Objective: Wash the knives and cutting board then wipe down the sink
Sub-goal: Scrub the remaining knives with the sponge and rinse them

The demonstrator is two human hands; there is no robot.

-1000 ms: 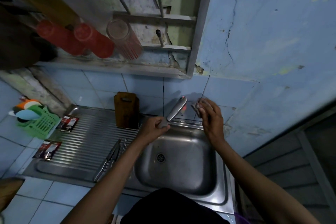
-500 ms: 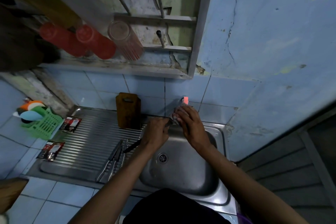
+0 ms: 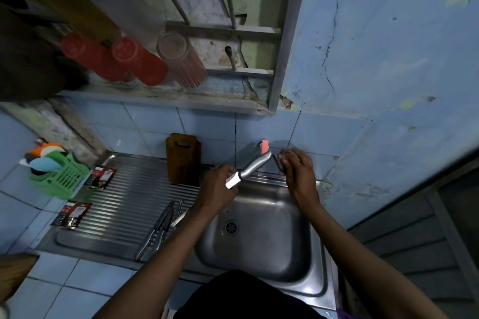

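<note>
My left hand (image 3: 217,189) grips a silver knife (image 3: 255,166) by its blade end over the back rim of the steel sink (image 3: 261,254). The textured handle points up and right. My right hand (image 3: 298,176) is just right of the handle tip, closed on a small grey scrub pad (image 3: 281,157) that is mostly hidden by the fingers. Several more knives (image 3: 160,228) lie on the ribbed drainboard (image 3: 124,204) left of the basin. A brown cutting board (image 3: 184,158) stands upright against the tiled wall behind the drainboard.
A pink tap handle (image 3: 265,146) sticks out of the wall above the basin. A green basket (image 3: 59,176) with sponges sits at the far left, and two dark sachets (image 3: 101,176) lie on the drainboard. A shelf with red cups (image 3: 140,62) hangs overhead.
My right hand has come off the knife and moved right toward the wall. The knife has tilted, so its handle now shows, pointing up and right.
</note>
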